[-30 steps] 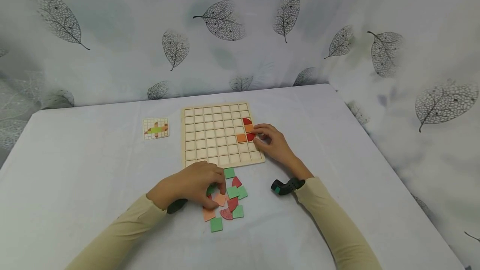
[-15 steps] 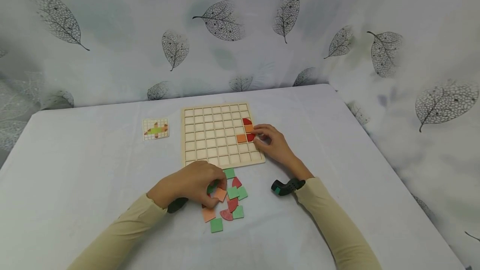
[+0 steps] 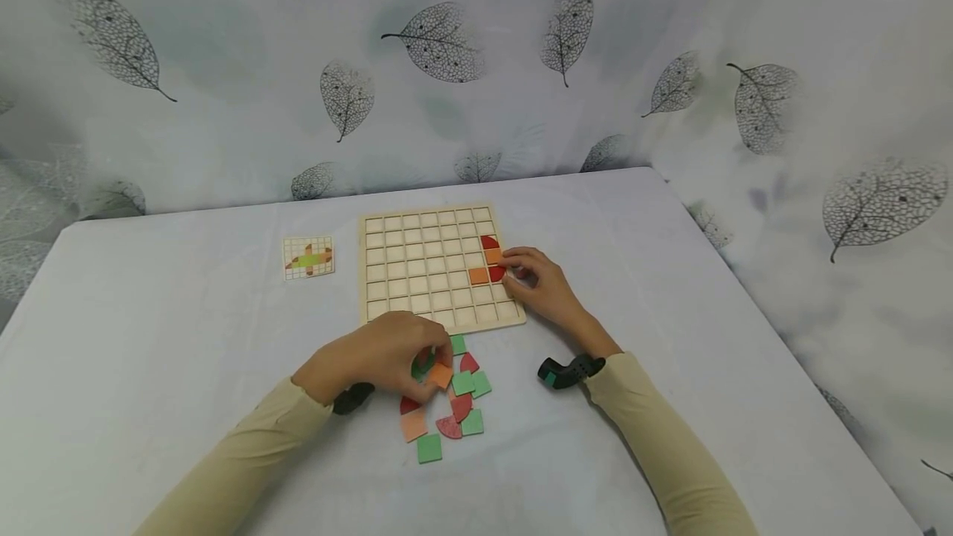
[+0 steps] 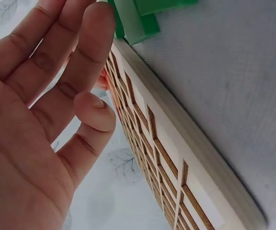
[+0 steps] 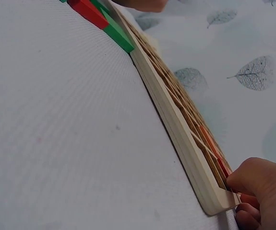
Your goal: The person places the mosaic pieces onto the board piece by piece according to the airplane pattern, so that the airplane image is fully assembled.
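Observation:
My left hand [image 3: 390, 354] pinches an orange square tile [image 3: 440, 375] between thumb and fingers, just above the loose tiles in front of the board. In the left wrist view the left hand [image 4: 51, 81] is beside the board's near edge, and the tile is hidden there. My right hand [image 3: 547, 284] grips the right edge of the wooden grid board [image 3: 417, 265]. Its thumb [image 5: 253, 179] lies on the rim near a red piece, with fingers curled below. Set in the board near it are two orange squares [image 3: 478, 276] and two red quarter-circles [image 3: 488, 241].
Loose green squares [image 3: 429, 448], red quarter-circles [image 3: 450, 427] and an orange square [image 3: 414, 425] lie in an overlapping heap in front of the board. A small pattern card [image 3: 308, 258] lies left of it. White cloth covers the table [image 3: 186, 313].
My left hand has picked the orange tile up from the heap and raised it slightly away from me, tilting it. The right hand stays at the board's edge.

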Action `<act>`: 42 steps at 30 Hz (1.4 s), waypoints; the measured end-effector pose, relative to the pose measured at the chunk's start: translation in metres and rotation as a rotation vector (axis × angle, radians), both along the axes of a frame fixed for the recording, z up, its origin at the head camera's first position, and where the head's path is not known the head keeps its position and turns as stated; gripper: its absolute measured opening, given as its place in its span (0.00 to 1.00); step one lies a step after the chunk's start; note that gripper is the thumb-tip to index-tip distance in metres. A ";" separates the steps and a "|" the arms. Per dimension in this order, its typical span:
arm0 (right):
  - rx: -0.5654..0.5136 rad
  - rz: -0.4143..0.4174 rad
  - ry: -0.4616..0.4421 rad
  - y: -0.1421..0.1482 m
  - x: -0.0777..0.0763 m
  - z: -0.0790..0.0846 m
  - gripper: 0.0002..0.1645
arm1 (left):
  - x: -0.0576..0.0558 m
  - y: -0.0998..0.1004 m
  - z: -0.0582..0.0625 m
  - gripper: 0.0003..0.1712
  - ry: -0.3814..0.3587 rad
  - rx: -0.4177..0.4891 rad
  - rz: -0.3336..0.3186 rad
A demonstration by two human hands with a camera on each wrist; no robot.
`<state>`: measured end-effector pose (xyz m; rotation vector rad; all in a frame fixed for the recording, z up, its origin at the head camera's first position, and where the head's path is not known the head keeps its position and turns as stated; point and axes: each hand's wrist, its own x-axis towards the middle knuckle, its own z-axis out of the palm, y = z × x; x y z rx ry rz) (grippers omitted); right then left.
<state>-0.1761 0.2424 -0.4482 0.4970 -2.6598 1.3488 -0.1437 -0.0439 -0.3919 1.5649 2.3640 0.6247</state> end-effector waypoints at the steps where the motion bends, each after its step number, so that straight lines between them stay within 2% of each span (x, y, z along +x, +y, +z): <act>1: 0.001 -0.001 0.000 0.000 0.000 0.000 0.17 | -0.001 0.000 0.000 0.11 -0.004 0.003 0.000; 14: 0.001 -0.004 0.009 0.001 0.000 -0.002 0.17 | -0.015 0.002 0.000 0.15 -0.153 0.121 0.014; 19: 0.005 -0.001 0.010 0.002 -0.001 -0.002 0.17 | -0.021 0.006 -0.001 0.14 -0.189 0.176 0.011; 25: 0.001 0.001 0.005 0.001 -0.001 0.000 0.17 | -0.027 0.014 0.004 0.13 -0.242 0.196 0.035; 28: -0.001 0.003 0.010 0.001 0.000 0.000 0.17 | -0.030 0.017 0.006 0.13 -0.241 0.222 0.041; 32: -0.007 0.001 0.012 0.000 0.000 0.001 0.17 | -0.033 0.020 0.004 0.13 -0.233 0.256 0.081; 38: -0.001 0.005 0.017 -0.001 0.002 0.002 0.18 | -0.037 0.022 0.000 0.12 -0.282 0.313 0.164; 42: 0.003 0.000 0.017 -0.001 0.002 0.003 0.18 | -0.042 0.025 -0.004 0.12 -0.264 0.352 0.194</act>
